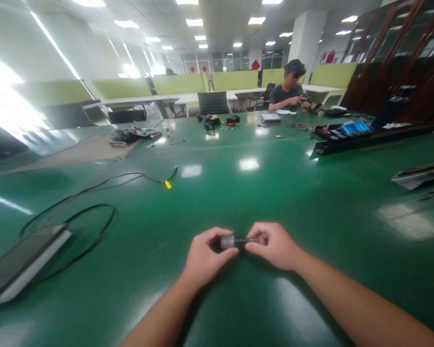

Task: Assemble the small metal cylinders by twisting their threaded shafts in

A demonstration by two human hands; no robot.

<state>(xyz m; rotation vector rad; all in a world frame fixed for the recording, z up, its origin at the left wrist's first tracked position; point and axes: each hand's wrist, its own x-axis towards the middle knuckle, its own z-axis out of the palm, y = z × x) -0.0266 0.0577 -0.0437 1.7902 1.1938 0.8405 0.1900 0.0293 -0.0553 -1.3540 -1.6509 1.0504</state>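
Observation:
My left hand (206, 255) is closed around a short grey metal cylinder (227, 242), with the thumb below and a finger above. A thin dark shaft (240, 241) stands out from the cylinder's right side. The fingertips of my right hand (271, 245) pinch the far end of this shaft. Cylinder and shaft lie in one line, held level just above the green table (217, 202). Whether the two are one piece or separate cannot be made out, and part of the cylinder hides behind my left fingers.
To the left lies a flat grey device (25, 262) with a black cable (94, 185) carrying a yellow tag (168, 184). Long black metal channels (369, 142) lie at right. Across the table a person (289, 91) sits working near a small grey box (271, 118).

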